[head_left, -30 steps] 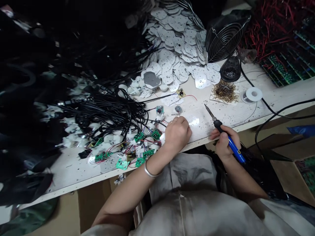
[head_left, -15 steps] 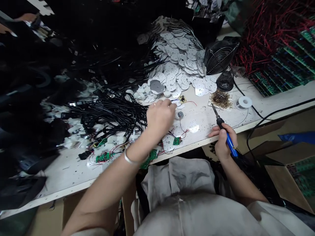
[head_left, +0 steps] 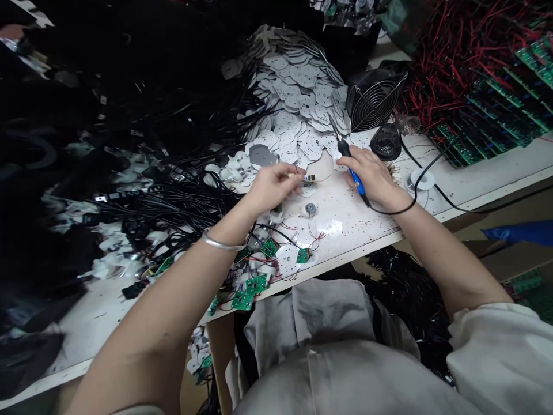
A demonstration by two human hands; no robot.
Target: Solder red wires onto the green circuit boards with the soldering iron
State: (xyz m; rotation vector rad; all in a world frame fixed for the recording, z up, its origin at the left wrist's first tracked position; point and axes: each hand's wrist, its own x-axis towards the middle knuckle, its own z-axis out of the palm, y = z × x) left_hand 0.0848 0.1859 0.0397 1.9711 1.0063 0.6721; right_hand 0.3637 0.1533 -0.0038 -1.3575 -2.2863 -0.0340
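My right hand is shut around the blue handle of a soldering iron, whose metal tip points back toward the stacked plates. My left hand has its fingertips pinched together just left of a small circuit board with thin wires. Whatever lies between those fingers is too small to make out. A small round motor sits on the bench nearer to me. Green circuit boards with red and black wires lie below my left forearm.
Perforated white metal plates are heaped behind my hands, next to a wire fan guard. Black cables sprawl on the left. Red-wired green boards fill the back right. The bench's front edge runs before my body.
My right hand has moved back and left, carrying the iron over the bench, and its cord now crosses the spool area. My left hand has shifted further back, with its fingers pinched.
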